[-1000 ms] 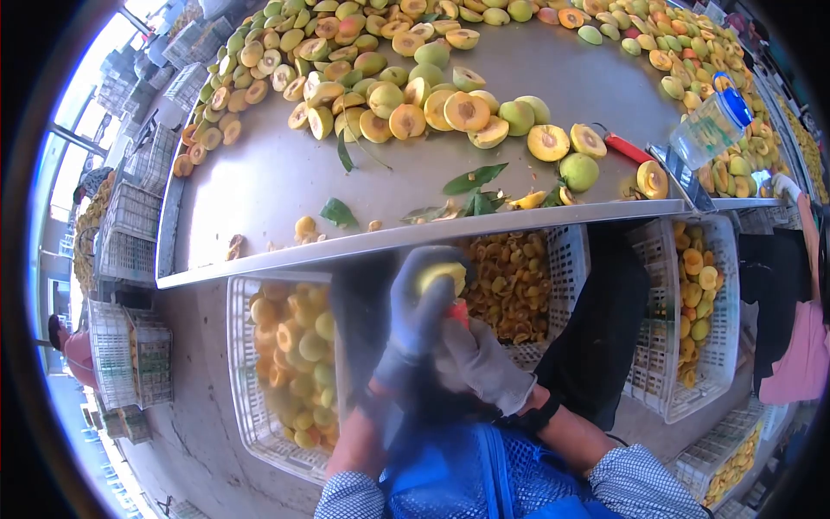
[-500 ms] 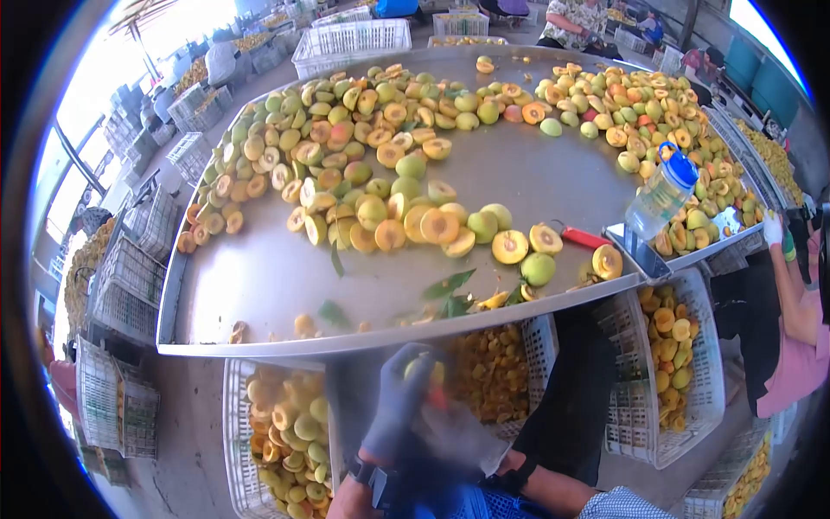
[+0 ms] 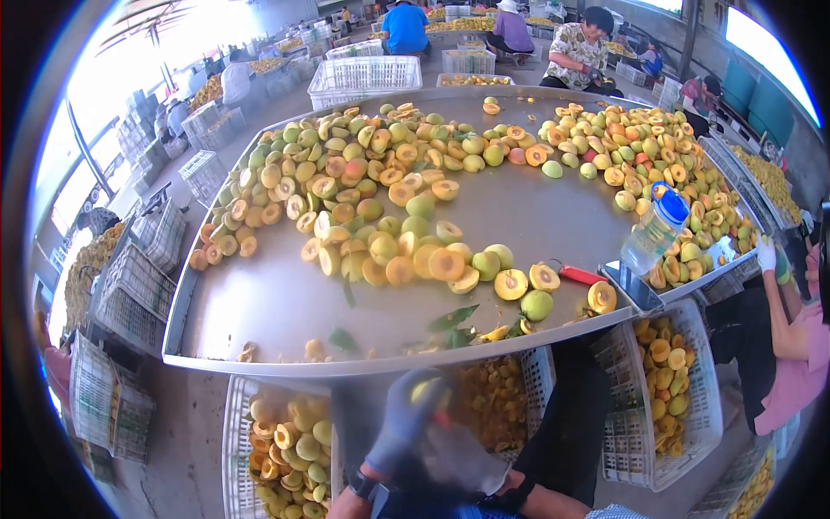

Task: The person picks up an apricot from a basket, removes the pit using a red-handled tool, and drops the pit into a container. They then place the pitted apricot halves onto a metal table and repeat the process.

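My left hand, in a grey glove, is closed around a yellow-green peach just below the table's near edge. Close beside it, my gloved right hand is closed and smeared by motion. A small red tool shows between the two hands, pointing up at the fruit; it appears to be in my right hand, and its blade is too blurred to make out. Beneath the hands, a crate of cut orange pieces sits partly hidden.
On the metal table lie heaps of whole and halved peaches, a red-handled tool, a phone and a blue-capped bottle. Fruit-filled crates stand left and right below. A pink-clothed person works at right.
The camera view has tilted up slightly, so the table sits lower and more of the people behind it shows. Both hands stay together at the peach, turned a little.
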The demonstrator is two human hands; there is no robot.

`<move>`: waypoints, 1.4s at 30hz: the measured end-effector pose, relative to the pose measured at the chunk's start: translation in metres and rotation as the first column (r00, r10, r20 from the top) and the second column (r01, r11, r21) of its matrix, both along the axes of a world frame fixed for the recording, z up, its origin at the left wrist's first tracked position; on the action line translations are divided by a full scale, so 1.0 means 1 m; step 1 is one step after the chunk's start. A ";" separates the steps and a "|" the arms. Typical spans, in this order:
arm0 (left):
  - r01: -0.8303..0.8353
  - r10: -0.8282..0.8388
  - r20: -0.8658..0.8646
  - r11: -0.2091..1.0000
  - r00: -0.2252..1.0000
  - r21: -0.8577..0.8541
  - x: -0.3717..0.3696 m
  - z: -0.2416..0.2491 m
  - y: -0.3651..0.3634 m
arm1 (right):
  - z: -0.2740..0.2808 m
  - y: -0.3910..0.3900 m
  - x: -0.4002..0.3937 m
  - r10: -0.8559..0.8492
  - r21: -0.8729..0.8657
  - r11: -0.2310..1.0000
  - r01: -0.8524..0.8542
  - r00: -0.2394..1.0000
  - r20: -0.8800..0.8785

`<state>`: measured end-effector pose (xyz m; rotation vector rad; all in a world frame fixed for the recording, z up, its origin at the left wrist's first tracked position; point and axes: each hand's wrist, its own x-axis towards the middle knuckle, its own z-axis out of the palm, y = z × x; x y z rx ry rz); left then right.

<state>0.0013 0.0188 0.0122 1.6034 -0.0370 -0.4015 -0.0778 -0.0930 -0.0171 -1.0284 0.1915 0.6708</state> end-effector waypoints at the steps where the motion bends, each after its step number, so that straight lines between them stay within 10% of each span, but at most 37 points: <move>1: -0.042 0.046 0.159 0.999 0.986 -0.033 -0.004 -0.004 -0.002 | -0.008 0.002 0.000 -0.003 0.002 1.000 0.003 1.000 0.004; 3: -0.059 0.089 0.252 0.991 0.964 -0.123 -0.008 0.003 -0.001 | -0.032 0.006 0.000 0.261 -0.571 0.782 0.250 0.701 0.663; 7: 0.097 -0.042 0.164 0.934 0.986 -0.344 0.001 -0.005 0.012 | -0.011 0.004 0.001 0.285 -0.578 0.787 0.217 0.702 0.653; 9: 0.157 -0.124 0.116 0.926 0.985 -0.343 0.005 -0.005 0.017 | 0.004 0.001 -0.003 0.176 -0.265 0.953 -0.144 0.979 0.104; 10: 0.218 -0.206 0.072 0.913 0.976 -0.346 0.007 -0.002 0.016 | -0.004 0.004 0.000 0.174 -0.266 0.953 -0.142 0.979 0.104; 12: 0.081 -0.057 0.101 0.964 0.993 -0.252 0.003 -0.008 0.007 | -0.028 0.013 -0.004 0.120 -0.515 0.793 0.325 0.745 0.656; 14: -0.124 0.168 0.132 0.950 0.977 -0.287 -0.005 -0.014 -0.003 | 0.005 -0.006 0.001 0.081 -0.006 0.997 -0.081 0.988 0.133; 19: 0.023 0.040 0.218 0.961 0.975 -0.277 0.001 -0.017 -0.003 | 0.007 -0.013 0.003 0.022 0.000 1.000 -0.022 1.000 0.007; 38: 0.183 -0.141 0.298 0.976 0.944 -0.116 0.009 -0.012 0.000 | 0.010 -0.014 -0.001 0.070 -0.090 0.993 -0.070 0.998 0.003; 42: 0.249 -0.248 0.064 0.968 0.967 -0.003 0.016 -0.013 0.002 | -0.025 -0.004 -0.011 -0.048 -0.204 0.975 0.093 0.975 0.215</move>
